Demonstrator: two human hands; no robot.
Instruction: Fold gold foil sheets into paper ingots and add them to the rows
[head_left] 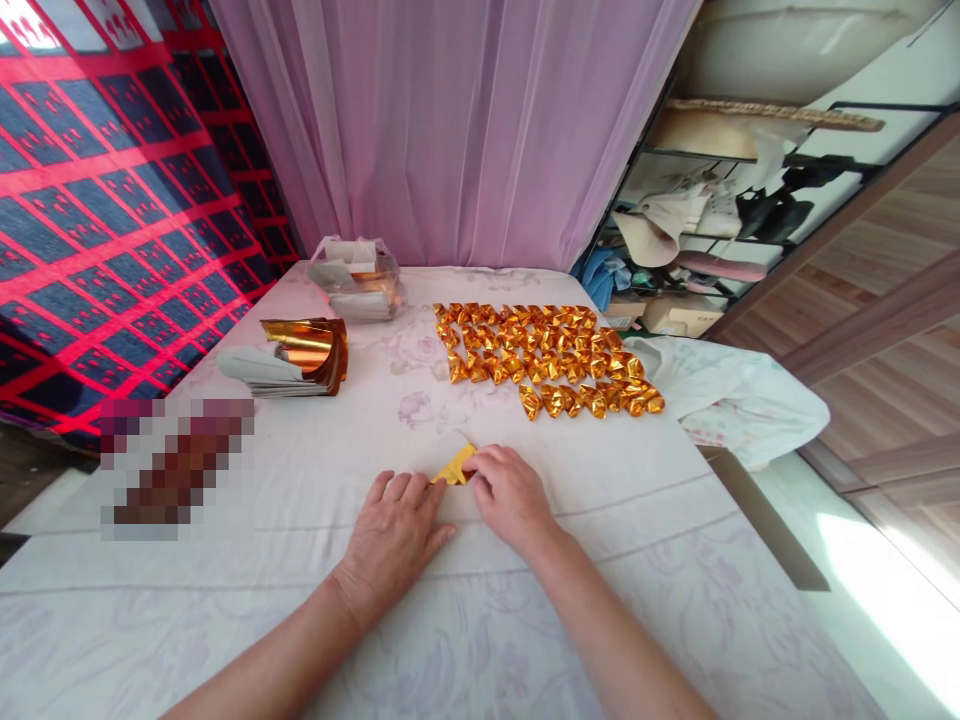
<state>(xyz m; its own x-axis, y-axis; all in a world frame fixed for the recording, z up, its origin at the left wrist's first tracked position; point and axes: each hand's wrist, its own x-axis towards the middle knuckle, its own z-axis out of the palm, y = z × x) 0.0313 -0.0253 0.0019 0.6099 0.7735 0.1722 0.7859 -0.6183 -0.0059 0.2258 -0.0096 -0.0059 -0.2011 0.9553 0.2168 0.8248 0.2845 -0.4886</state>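
A small piece of folded gold foil paper lies on the cloth-covered table between my hands, its yellowish side facing up. My left hand rests palm down at its left end, fingers laid flat and thumb apart, the index fingertip touching the paper's edge. At the other end, my right hand pinches the paper between thumb and fingers; part of that end is hidden by them. Beyond, to the right, several rows of folded shiny gold foil pieces stand close together. A stack of gold foil sheets sits at the left, bent over.
A clear plastic bag with more paper stands at the table's back left. Past the right edge are a white plastic bag and a cardboard box. A purple curtain hangs behind; a loaded shelf stands at right.
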